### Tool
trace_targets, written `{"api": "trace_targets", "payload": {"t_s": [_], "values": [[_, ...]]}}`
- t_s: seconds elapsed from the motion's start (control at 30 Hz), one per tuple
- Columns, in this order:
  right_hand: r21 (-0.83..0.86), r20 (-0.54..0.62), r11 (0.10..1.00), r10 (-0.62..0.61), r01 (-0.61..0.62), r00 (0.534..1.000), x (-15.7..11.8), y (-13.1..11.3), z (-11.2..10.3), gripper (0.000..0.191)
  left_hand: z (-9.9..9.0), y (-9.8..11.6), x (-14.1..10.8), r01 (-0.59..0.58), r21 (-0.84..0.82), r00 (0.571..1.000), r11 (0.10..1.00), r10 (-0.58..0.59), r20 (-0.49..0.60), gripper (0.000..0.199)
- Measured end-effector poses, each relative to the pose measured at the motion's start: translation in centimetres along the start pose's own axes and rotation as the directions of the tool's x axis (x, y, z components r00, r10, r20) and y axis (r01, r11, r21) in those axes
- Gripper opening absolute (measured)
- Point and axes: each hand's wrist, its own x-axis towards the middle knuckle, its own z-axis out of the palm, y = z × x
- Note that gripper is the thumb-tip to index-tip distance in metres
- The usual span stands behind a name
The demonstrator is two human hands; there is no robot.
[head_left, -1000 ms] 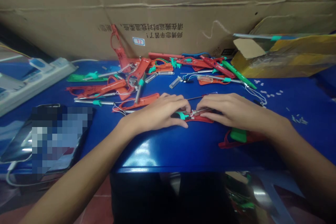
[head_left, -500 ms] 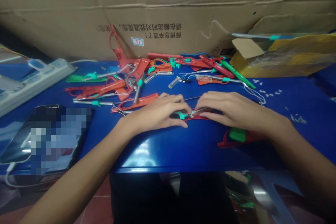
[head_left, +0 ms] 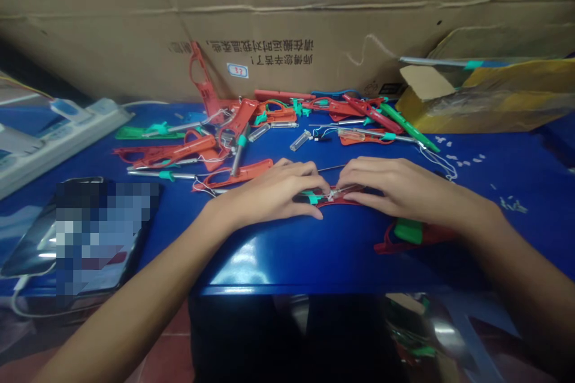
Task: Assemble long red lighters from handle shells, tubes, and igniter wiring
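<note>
A red half-shell of a long-necked lighter (head_left: 345, 203) lies on the table between my hands, partly hidden by the fingers. My left hand (head_left: 281, 188) curls over its left end, by a teal part (head_left: 313, 197). From the other side, my right hand (head_left: 395, 185) bends its fingers onto the shell, thumb along the near edge. White wire (head_left: 332, 195) and small fittings sit between the fingertips; their exact contact is hard to make out. Just below my right wrist, another red shell (head_left: 384, 246) lies with a green piece (head_left: 408, 231) on it.
Several red shells, metal tubes and clear tanks (head_left: 300, 140) are strewn along the back of the blue table (head_left: 269, 257). A large cardboard box (head_left: 135, 36) stands behind. At right is a yellow-taped box (head_left: 489, 108); at left, a power strip (head_left: 67, 137) and a phone (head_left: 33, 245).
Both hands stay at the same shell with almost the same finger positions. The whole view has shifted very slightly.
</note>
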Motion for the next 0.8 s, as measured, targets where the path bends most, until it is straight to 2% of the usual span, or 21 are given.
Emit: {"api": "trace_targets", "payload": {"t_s": [0.8], "values": [[0.049,0.008,0.999,-0.017,0.017,1.000,0.00,-0.09,0.04,0.023,-0.13,0.03,0.17,-0.013,-0.006,0.999,1.000,0.014,0.029,0.037]]}}
